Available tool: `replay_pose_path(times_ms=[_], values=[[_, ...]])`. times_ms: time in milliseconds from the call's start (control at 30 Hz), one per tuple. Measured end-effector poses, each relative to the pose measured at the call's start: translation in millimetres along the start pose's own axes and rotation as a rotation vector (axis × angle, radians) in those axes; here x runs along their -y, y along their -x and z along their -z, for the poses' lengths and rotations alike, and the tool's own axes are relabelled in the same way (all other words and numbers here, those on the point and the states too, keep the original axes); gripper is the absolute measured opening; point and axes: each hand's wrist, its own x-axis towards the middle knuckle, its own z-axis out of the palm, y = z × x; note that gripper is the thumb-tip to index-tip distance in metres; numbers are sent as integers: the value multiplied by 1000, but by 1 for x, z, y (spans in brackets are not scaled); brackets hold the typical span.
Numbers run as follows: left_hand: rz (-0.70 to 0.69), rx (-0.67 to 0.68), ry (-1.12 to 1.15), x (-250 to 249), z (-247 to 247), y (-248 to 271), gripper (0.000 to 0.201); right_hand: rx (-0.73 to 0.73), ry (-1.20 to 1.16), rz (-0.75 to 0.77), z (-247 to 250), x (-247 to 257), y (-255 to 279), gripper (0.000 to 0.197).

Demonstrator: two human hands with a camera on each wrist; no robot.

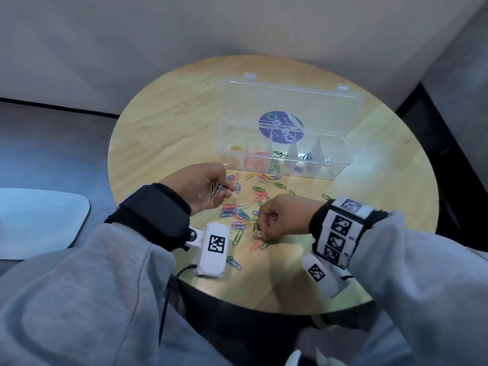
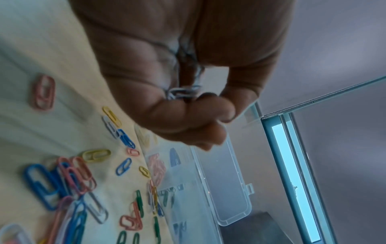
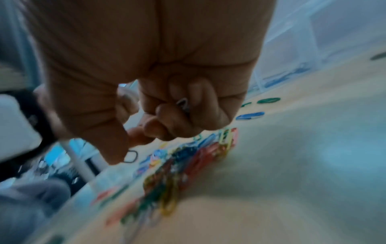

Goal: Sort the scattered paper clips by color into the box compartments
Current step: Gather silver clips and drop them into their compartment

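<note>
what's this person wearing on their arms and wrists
Grey fleece sleeves cover both arms. The left wrist has a black strap with a white camera box, square black-and-white marker and black cable. The right wrist band carries several such markers.

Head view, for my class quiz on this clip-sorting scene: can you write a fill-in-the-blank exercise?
1. The left hand holds a bunch of ____ paper clips.
2. The clear box has its lid ____.
3. The loose clips lie on a ____ wooden table.
4. The box's leftmost compartment holds a ____ clip.

Missing words: silver; open; round; yellow
</note>
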Motion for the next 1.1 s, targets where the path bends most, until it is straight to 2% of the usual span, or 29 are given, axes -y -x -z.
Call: replay_pose_path(times_ms=[133,233,333,400,500,633,700,767,800,833,900,1033,1100], values=[[23,-30,-43,-2,-2,1,26,-33,-403,-52,14,-11,2,25],[44,-88,-215,-2,-4,-1,21,-44,-744,-77,18,-20,2,29],[2,-109,-677,2,-6,-3,16,-38,-953,-104,20,-26,3,29],[-23,-112,-1007,7,-8,-3,17,-25,-970,-146,19,-29,5,29],[-55,-154,-1270,10,-11,-4,17,-41,-910,-232,17,-32,8,32],[-87,-185,-1369,10,-16,-8,10,-2,-864,-298,13,-25,11,31],[-75,-162,-1393,13,-20,-9,9,-1,-647,-285,12,-21,11,24],[-62,-151,-1447,19,-25,-11,16,-33,-241,-231,15,-20,12,12],[-54,-149,-1477,21,-27,-11,18,-65,-82,-206,16,-20,12,6],[-43,-141,-1501,23,-28,-12,19,-94,8,-197,17,-19,14,7],[-15,-115,-1535,24,-30,-15,21,-125,72,-182,18,-21,13,16],[-10,-84,-1595,26,-33,-17,18,-137,161,-186,11,-21,8,9],[-16,-75,-1612,28,-34,-18,15,-141,169,-206,9,-21,5,12]])
